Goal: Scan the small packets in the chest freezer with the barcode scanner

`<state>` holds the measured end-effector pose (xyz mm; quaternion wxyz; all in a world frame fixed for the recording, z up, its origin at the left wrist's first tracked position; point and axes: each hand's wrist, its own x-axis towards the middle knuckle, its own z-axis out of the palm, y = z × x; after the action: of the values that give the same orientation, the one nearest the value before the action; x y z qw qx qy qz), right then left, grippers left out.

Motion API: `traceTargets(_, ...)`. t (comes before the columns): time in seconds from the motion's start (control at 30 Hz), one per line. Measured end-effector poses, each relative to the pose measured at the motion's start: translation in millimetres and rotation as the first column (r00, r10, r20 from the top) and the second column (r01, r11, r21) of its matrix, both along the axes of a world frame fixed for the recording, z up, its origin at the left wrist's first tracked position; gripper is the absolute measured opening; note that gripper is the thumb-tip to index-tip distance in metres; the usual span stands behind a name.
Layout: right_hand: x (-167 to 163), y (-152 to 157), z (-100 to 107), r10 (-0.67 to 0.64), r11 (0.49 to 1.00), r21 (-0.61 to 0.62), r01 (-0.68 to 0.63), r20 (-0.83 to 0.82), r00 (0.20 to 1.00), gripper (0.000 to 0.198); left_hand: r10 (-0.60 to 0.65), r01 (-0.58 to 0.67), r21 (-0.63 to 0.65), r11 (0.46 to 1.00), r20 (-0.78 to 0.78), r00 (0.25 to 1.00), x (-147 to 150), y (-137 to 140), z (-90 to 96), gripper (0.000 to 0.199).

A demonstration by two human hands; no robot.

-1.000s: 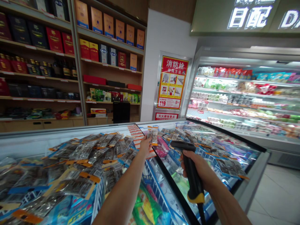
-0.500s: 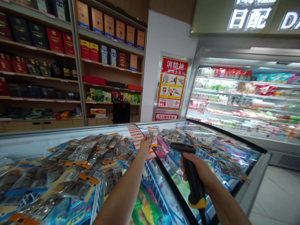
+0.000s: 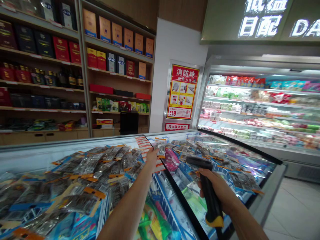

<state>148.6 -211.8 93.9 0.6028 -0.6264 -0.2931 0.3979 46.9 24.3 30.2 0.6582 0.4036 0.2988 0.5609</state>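
Observation:
Stretched forward over the chest freezer (image 3: pixel 172 183), my left hand (image 3: pixel 151 156) pinches a small clear packet with orange ends (image 3: pixel 160 147). The packet is held upright above a sheet of orange-striped labels (image 3: pixel 144 146). My right hand (image 3: pixel 220 190) is wrapped round the grip of a black and yellow barcode scanner (image 3: pixel 210 190), its head pointing left towards the packet but apart from it. A cable runs down from the scanner's base. Many similar packets (image 3: pixel 92 163) lie heaped to the left of my left arm, and more packets (image 3: pixel 197 146) lie beyond the scanner.
Blue wire baskets (image 3: pixel 162 200) divide the freezer's contents. A black-edged glass lid (image 3: pixel 180 196) covers the right part. Behind stand wooden shelves with boxes and bottles (image 3: pixel 117 66), a red and yellow poster (image 3: pixel 184 91) and a lit open fridge (image 3: pixel 260 106). Tiled floor (image 3: pixel 292 206) lies at the right.
My left hand and the packet have shifted slightly left. The scanner has moved a little right and down, away from the packet. The camera view has tilted slightly.

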Motion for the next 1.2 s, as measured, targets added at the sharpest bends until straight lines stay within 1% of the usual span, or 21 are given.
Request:
traceTargets(0.07,9,-4,1,-0.047,0.999,-0.001,0.047,0.000,0.999,0.023,0.105,-0.090,0.090,0.992,-0.178,0.978,-11,3,6.9,0.024)
traceTargets(0.13,19,-8,2,-0.078,0.997,0.008,0.078,-0.022,0.997,0.023,0.243,-0.168,0.214,0.962,-0.393,0.887,-29,6,14.8,0.027)
traceTargets(0.2,26,-12,4,-0.097,0.995,0.015,0.098,-0.033,0.995,0.022,0.371,-0.191,0.343,0.920,-0.600,0.709,-52,7,22.6,0.034)
traceTargets(0.3,36,-19,6,-0.112,0.993,0.024,0.113,-0.044,0.993,0.022,0.480,-0.106,0.477,0.873,-0.796,0.370,-88,0,32.6,0.046)
traceTargets(0.4,46,-28,4,-0.123,0.991,0.036,0.126,-0.070,0.990,0.022,0.550,0.030,0.553,0.833,-0.832,0.066,-116,-18,42.0,0.044)
traceTargets(0.47,54,-35,2,-0.132,0.990,0.041,0.135,-0.068,0.989,0.022,0.643,0.099,0.635,0.766,-0.759,-0.106,-126,-33,49.0,0.041)
traceTargets(0.5,58,-39,1,-0.134,0.990,0.044,0.137,-0.063,0.989,0.022,0.692,0.123,0.681,0.722,-0.701,-0.173,-127,-41,52.9,0.040)
traceTargets(0.53,61,-42,0,-0.135,0.989,0.048,0.138,-0.061,0.989,0.022,0.733,0.140,0.722,0.677,-0.645,-0.217,-124,-48,56.7,0.040)
traceTargets(0.57,64,-46,-1,-0.137,0.989,0.054,0.140,-0.061,0.989,0.023,0.762,0.158,0.750,0.643,-0.605,-0.231,-118,-56,60.3,0.040)
traceTargets(0.6,67,-49,-2,-0.141,0.988,0.057,0.144,-0.062,0.988,0.022,0.777,0.175,0.759,0.627,-0.591,-0.217,-108,-63,63.3,0.039)
traceTargets(0.63,69,-52,-3,-0.148,0.987,0.056,0.151,-0.064,0.987,0.022,0.777,0.194,0.753,0.629,-0.603,-0.179,-93,-70,65.1,0.039)
traceTargets(0.67,71,-55,-4,-0.157,0.986,0.052,0.160,-0.068,0.985,0.021,0.760,0.220,0.729,0.648,-0.638,-0.124,-76,-78,65.5,0.038)
traceTargets(0.73,74,-60,-6,-0.173,0.983,0.044,0.176,-0.071,0.982,0.021,0.665,0.303,0.632,0.713,-0.747,-0.009,-33,-95,60.7,0.038)
traceTargets(0.8,77,-65,-7,-0.185,0.982,0.036,0.188,-0.068,0.980,0.021,0.478,0.374,0.455,0.808,-0.878,0.034,13,-112,48.4,0.040)
traceTargets(0.83,79,-68,-8,-0.192,0.980,0.032,0.195,-0.066,0.979,0.021,0.392,0.396,0.374,0.839,-0.919,0.038,34,-120,40.2,0.042)
traceTargets(0.9,81,-72,-9,-0.205,0.978,0.029,0.207,-0.063,0.977,0.021,0.314,0.414,0.316,0.854,-0.946,0.073,70,-132,22.7,0.048)
traceTargets(0.93,82,-74,-10,-0.215,0.976,0.032,0.217,-0.063,0.975,0.020,0.316,0.412,0.324,0.852,-0.944,0.091,83,-137,14.5,0.052)
traceTargets(1.03,84,-77,-10,-0.228,0.972,0.042,0.230,-0.053,0.972,0.018,0.347,0.396,0.368,0.841,-0.929,0.126,105,-141,-2.6,0.068)
traceTargets(1.1,84,-77,-10,-0.225,0.973,0.039,0.227,-0.045,0.973,0.019,0.299,0.388,0.339,0.857,-0.941,0.161,108,-136,-7.7,0.074)
traceTargets(1.17,82,-75,-10,-0.202,0.978,0.038,0.204,-0.050,0.978,0.020,0.208,0.373,0.283,0.884,-0.951,0.228,106,-128,-9.9,0.071)
traceTargets(1.2,81,-73,-10,-0.188,0.981,0.038,0.190,-0.054,0.981,0.020,0.155,0.358,0.260,0.897,-0.943,0.296,104,-123,-10.4,0.064)
